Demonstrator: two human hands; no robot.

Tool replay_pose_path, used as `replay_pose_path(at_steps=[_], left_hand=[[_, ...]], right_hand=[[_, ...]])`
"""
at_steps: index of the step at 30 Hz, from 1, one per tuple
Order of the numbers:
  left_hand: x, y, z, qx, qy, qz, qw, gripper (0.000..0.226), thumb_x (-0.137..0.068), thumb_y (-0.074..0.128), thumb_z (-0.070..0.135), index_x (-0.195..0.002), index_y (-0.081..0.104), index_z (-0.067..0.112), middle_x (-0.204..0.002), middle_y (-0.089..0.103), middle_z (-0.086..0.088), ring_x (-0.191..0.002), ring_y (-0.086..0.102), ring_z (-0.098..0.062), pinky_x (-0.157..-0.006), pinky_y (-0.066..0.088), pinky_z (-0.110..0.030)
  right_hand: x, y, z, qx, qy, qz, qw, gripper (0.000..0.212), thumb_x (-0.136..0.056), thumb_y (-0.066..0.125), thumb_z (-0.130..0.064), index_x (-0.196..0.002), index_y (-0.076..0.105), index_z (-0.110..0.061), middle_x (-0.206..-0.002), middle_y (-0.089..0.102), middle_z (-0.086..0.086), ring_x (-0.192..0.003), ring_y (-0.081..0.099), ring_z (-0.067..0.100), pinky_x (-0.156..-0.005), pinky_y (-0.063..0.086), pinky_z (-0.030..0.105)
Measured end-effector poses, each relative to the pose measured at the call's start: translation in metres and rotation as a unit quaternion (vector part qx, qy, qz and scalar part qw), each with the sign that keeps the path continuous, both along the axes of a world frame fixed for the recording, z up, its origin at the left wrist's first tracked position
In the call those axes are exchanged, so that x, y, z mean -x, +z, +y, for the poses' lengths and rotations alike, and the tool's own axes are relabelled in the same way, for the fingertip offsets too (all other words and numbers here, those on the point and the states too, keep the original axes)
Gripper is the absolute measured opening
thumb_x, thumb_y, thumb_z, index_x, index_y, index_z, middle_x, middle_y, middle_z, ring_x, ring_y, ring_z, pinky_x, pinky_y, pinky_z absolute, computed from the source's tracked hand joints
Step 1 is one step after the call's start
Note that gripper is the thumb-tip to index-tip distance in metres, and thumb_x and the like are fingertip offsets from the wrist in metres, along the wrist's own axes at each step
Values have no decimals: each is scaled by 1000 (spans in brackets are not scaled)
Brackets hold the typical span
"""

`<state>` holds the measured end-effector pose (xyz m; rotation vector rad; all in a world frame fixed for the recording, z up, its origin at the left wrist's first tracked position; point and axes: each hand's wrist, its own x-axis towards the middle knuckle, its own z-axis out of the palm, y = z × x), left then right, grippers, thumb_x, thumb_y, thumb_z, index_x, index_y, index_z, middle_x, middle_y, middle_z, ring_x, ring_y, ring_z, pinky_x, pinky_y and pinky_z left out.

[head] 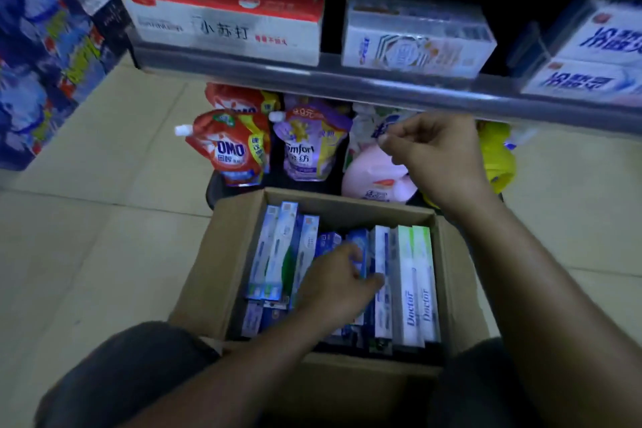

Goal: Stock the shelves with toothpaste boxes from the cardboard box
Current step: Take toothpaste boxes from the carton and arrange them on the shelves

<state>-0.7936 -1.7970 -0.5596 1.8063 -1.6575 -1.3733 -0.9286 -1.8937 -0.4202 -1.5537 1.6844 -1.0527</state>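
Note:
An open cardboard box stands on the floor between my knees, packed with several toothpaste boxes standing on edge. My left hand reaches into its middle and grips a blue toothpaste box. White and green toothpaste boxes line the right side, blue and white ones the left. My right hand hovers above the far rim, below the shelf edge, fingers loosely curled with nothing in them. Toothpaste cartons lie on the shelf.
A red and white carton sits at the shelf's left, blue-lettered white boxes at its right. Detergent pouches and softener pouches stand on the bottom level behind the box. Blue packs are stacked at left. The floor is tiled.

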Motion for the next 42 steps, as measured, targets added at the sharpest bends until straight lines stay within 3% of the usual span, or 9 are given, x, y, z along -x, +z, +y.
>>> replay_pose_path(at_steps=[5,11,13,17,22,26,31,36,42], left_hand=[[64,-28,29,-59,-61,-107,991,77,-58,58,91,-106,44,32,-97,64,7,-89,66,-20,-64,45,-34],[84,-49,36,-55,-80,-120,988,98,-64,78,71,-137,32,23,-122,67,-1,-107,67,-26,-84,56,-38],[80,-50,34,-89,-52,-66,992,87,-68,81,56,-137,38,25,-120,66,2,-105,67,-21,-86,59,-39],[54,-38,22,-107,31,59,992,35,-72,77,36,-100,57,30,-91,71,8,-75,72,-11,-66,61,-34],[9,-1,4,-116,60,226,965,40,-62,71,32,-102,74,31,-86,78,3,-69,74,-12,-52,53,-25],[-10,24,-10,-92,65,302,947,39,-58,72,38,-96,79,42,-92,78,0,-72,74,-18,-52,51,-30],[-18,24,-13,-73,86,335,935,46,-58,72,38,-104,80,39,-103,78,-2,-86,75,-21,-68,57,-36],[-18,20,-12,-100,102,380,914,49,-55,71,36,-103,81,32,-107,77,-4,-88,73,-24,-68,56,-34],[-10,15,-14,-122,140,462,867,46,-61,70,30,-105,81,29,-116,76,-5,-96,73,-28,-68,60,-40]], right_hand=[[30,-46,-1,-78,-10,32,996,12,-83,83,-16,-84,74,-8,-78,72,18,-69,64,25,-67,51,38],[55,-70,-3,-130,16,92,987,22,-82,81,-23,-64,69,-22,-76,73,15,-77,71,35,-75,60,50],[58,-70,-6,-136,27,85,987,22,-82,80,-25,-64,69,-20,-73,72,15,-71,71,37,-72,60,51],[62,-67,-9,-131,40,59,989,16,-83,80,-23,-71,73,-14,-68,71,18,-64,70,38,-70,59,50],[69,-59,-11,-139,21,-40,989,17,-81,85,-24,-85,76,-10,-71,66,8,-69,57,21,-72,51,48],[70,-51,-8,-194,46,-118,973,35,-79,86,-34,-105,74,-13,-92,72,5,-85,65,16,-76,48,37],[79,-44,-5,-199,33,-152,968,41,-72,83,-42,-101,76,-14,-92,74,10,-57,61,5,-48,43,21],[81,-42,-4,-220,33,-155,963,52,-63,83,-47,-105,77,-16,-106,77,11,-64,58,13,-66,40,38],[86,-39,-3,-245,53,-178,952,17,-84,81,-30,-82,73,-15,-80,75,17,-57,65,22,-48,46,25]])
